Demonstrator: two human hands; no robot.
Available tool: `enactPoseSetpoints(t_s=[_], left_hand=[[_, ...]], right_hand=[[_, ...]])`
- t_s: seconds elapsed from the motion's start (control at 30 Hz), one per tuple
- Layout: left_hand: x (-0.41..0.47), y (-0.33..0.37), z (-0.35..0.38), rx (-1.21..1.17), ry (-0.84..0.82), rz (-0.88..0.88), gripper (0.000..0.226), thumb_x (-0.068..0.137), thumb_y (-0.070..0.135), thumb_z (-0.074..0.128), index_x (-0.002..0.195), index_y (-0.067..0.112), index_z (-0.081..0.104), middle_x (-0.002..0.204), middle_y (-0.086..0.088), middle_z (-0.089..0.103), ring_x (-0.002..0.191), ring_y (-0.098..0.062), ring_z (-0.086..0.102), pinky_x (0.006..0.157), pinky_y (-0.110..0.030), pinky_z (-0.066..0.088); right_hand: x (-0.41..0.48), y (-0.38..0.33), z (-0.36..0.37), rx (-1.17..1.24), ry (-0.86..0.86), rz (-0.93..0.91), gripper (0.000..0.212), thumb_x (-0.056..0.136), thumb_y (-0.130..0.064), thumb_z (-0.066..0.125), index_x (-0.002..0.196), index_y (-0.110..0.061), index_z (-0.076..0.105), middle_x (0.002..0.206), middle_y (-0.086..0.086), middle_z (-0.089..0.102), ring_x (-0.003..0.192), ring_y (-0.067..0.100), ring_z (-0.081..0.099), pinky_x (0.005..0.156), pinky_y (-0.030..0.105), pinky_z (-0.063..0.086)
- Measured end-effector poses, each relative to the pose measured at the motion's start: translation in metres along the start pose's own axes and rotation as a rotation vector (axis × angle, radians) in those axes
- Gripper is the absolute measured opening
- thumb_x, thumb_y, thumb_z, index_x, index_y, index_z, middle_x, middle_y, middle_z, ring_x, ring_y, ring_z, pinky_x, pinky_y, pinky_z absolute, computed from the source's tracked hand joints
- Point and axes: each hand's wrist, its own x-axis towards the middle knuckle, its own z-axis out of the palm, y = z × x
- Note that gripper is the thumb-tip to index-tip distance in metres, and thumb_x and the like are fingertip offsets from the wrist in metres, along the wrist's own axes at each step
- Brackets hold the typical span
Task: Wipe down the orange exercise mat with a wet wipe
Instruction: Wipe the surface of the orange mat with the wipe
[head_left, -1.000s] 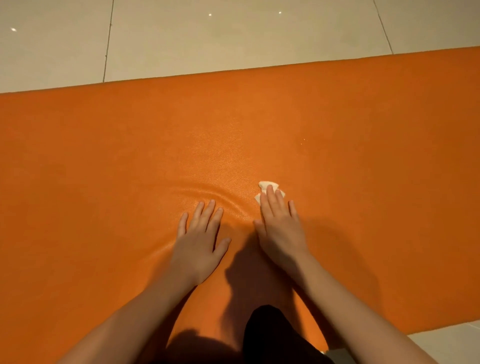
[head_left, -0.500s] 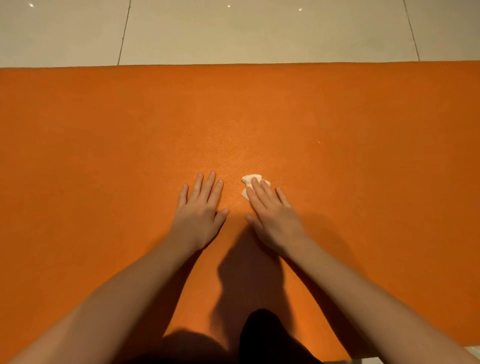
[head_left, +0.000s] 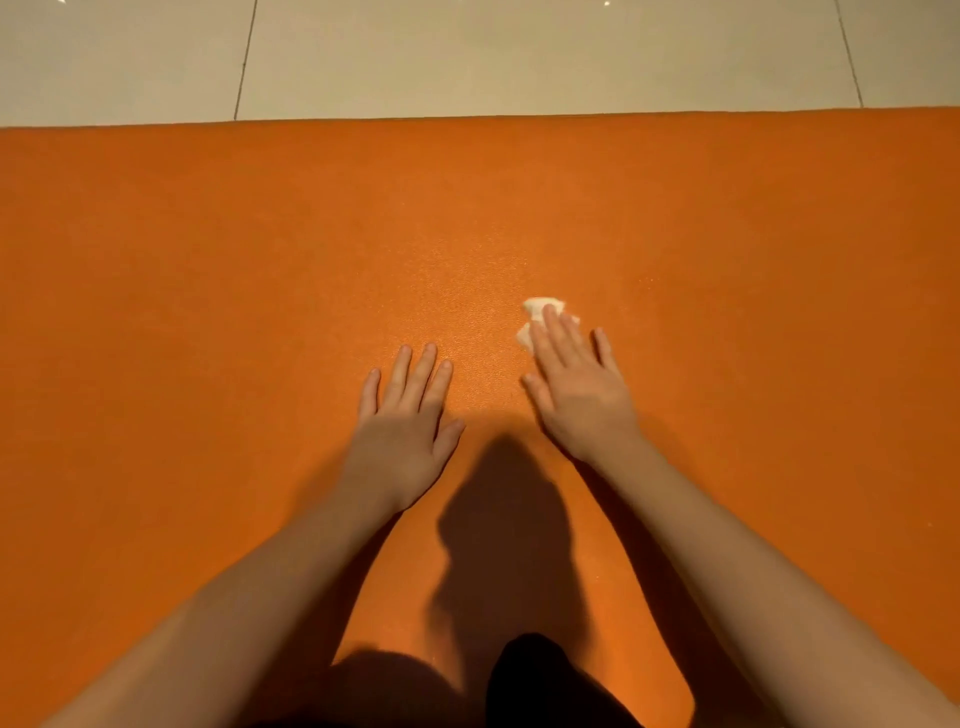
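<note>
The mat (head_left: 208, 312) is seen filling most of the frame, laid flat from the left edge to the right, its far edge running straight across the upper part. Above it, a strip of pale tiled floor (head_left: 467, 52) is shown along the top, marked by grout lines and small glints of light. Two bare forearms (head_left: 260, 597) are stretched up from the lower corners toward the centre. A dark shadow (head_left: 509, 519) is cast on the mat between them, and dark clothing (head_left: 545, 686) is glimpsed at bottom centre. The left hand (head_left: 402, 426) is laid flat on the mat just left of centre, palm down, fingers straight and slightly spread, nothing held. The right hand (head_left: 576, 389) is placed right of centre, a little higher in the frame, fingers straight and close together. And there it is: the wipe (head_left: 537, 307), small, white and crumpled, is pressed onto the mat under the fingertips (head_left: 549, 314), with only its upper and left parts seen past them.
</note>
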Motion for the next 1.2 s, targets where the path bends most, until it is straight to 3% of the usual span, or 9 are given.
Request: enactPoseSetpoints(t_s=[0.1, 0.2, 0.3, 0.5, 0.6, 0.7, 0.83, 1.07, 1.2], left_hand=[[0.002, 0.001, -0.002, -0.017, 0.002, -0.004, 0.078, 0.088, 0.06, 0.001, 0.156, 0.022, 0.007, 0.16, 0.007, -0.012, 0.146, -0.014, -0.02, 0.119, -0.043, -0.01], [0.003, 0.001, -0.005, -0.075, 0.051, -0.005, 0.077, 0.09, 0.059, 0.011, 0.155, 0.019, 0.023, 0.164, 0.001, 0.009, 0.149, -0.016, -0.009, 0.119, -0.044, -0.006], [0.017, -0.001, -0.012, -0.098, 0.051, -0.012, 0.077, 0.091, 0.058, 0.013, 0.155, 0.018, 0.021, 0.164, 0.002, 0.01, 0.149, -0.014, -0.008, 0.119, -0.042, -0.009], [0.039, -0.01, -0.019, -0.044, 0.031, -0.053, 0.067, 0.099, 0.051, 0.017, 0.157, 0.017, 0.009, 0.164, 0.004, -0.002, 0.149, -0.014, -0.012, 0.119, -0.044, -0.009], [0.037, -0.008, -0.016, -0.034, 0.056, -0.041, 0.077, 0.091, 0.055, 0.008, 0.156, 0.015, 0.016, 0.164, 0.002, 0.006, 0.15, -0.015, -0.008, 0.119, -0.045, -0.006], [0.039, -0.009, -0.019, -0.064, 0.066, -0.029, 0.077, 0.09, 0.055, 0.011, 0.155, 0.014, 0.023, 0.164, -0.001, 0.013, 0.151, -0.019, 0.0, 0.118, -0.045, -0.004], [0.049, -0.013, -0.025, -0.057, 0.08, -0.017, 0.072, 0.094, 0.054, 0.018, 0.155, 0.014, 0.022, 0.163, -0.001, 0.014, 0.151, -0.021, 0.003, 0.119, -0.043, -0.004], [0.066, -0.008, -0.03, -0.04, 0.04, -0.058, 0.067, 0.102, 0.047, 0.029, 0.157, 0.018, 0.005, 0.165, 0.003, -0.005, 0.15, -0.017, -0.013, 0.119, -0.043, -0.01], [0.069, -0.011, -0.032, -0.037, 0.028, -0.046, 0.068, 0.102, 0.048, 0.031, 0.157, 0.018, 0.004, 0.164, 0.002, -0.006, 0.15, -0.018, -0.013, 0.119, -0.043, -0.011]], right_hand=[[0.012, -0.006, -0.003, 0.067, -0.015, 0.203, 0.063, 0.104, -0.041, 0.023, 0.156, -0.014, -0.002, 0.163, 0.004, -0.011, 0.15, 0.018, -0.011, 0.118, 0.037, -0.012], [0.002, -0.025, -0.002, 0.1, -0.091, 0.01, 0.065, 0.104, -0.045, 0.022, 0.155, -0.015, -0.005, 0.156, -0.001, -0.021, 0.148, 0.018, -0.016, 0.12, 0.037, -0.013], [0.007, -0.007, -0.006, 0.031, -0.12, -0.202, 0.069, 0.097, -0.054, 0.011, 0.156, -0.017, 0.007, 0.158, -0.004, -0.01, 0.15, 0.017, -0.005, 0.12, 0.037, -0.01], [0.038, -0.007, -0.007, 0.076, -0.019, 0.197, 0.062, 0.104, -0.042, 0.021, 0.156, -0.015, 0.001, 0.161, 0.001, -0.014, 0.15, 0.017, -0.011, 0.119, 0.039, -0.01], [0.035, -0.023, -0.005, 0.039, -0.103, -0.053, 0.068, 0.1, -0.051, 0.016, 0.156, -0.015, 0.001, 0.156, -0.002, -0.017, 0.149, 0.016, -0.009, 0.117, 0.037, -0.012], [0.045, -0.002, -0.01, -0.034, 0.002, -0.115, 0.07, 0.096, -0.05, 0.015, 0.154, -0.011, 0.024, 0.161, 0.005, 0.014, 0.15, 0.023, 0.015, 0.119, 0.041, -0.004], [0.06, 0.008, -0.018, -0.014, -0.045, 0.163, 0.064, 0.104, -0.043, 0.023, 0.156, -0.013, 0.002, 0.163, 0.007, -0.007, 0.151, 0.02, -0.007, 0.12, 0.041, -0.01], [0.053, -0.001, -0.02, -0.019, -0.064, -0.158, 0.067, 0.1, -0.051, 0.018, 0.156, -0.014, 0.014, 0.163, 0.003, 0.002, 0.151, 0.019, 0.002, 0.119, 0.037, -0.008], [0.073, 0.013, -0.023, -0.038, -0.06, 0.071, 0.063, 0.104, -0.045, 0.02, 0.157, -0.014, 0.004, 0.164, 0.005, -0.005, 0.151, 0.019, -0.005, 0.12, 0.039, -0.009]])
